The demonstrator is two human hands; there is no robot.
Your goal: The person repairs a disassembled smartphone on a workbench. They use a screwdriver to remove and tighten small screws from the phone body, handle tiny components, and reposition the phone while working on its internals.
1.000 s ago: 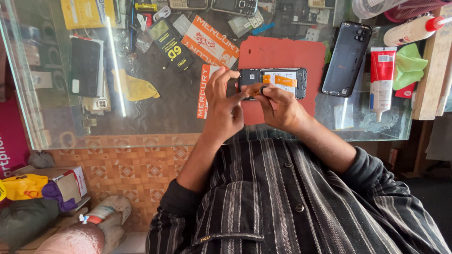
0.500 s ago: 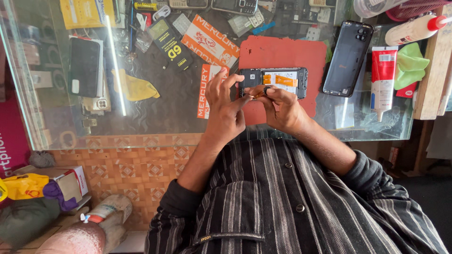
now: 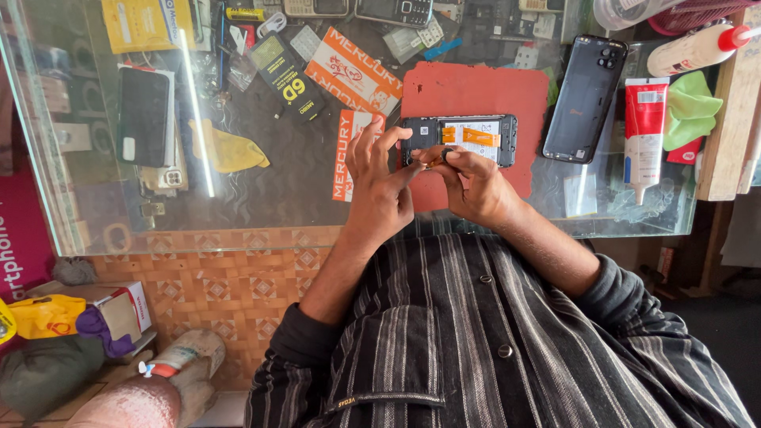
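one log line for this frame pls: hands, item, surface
left hand: fingertips on opened phone | right hand: pinching small part at phone edge | phone on red mat | back cover beside mat

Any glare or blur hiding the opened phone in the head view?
Head view: a bright glare streak crosses the glass counter well away from the opened phone; phone and both hands, left hand and right hand, look sharp; edges bend with wide-angle distortion.
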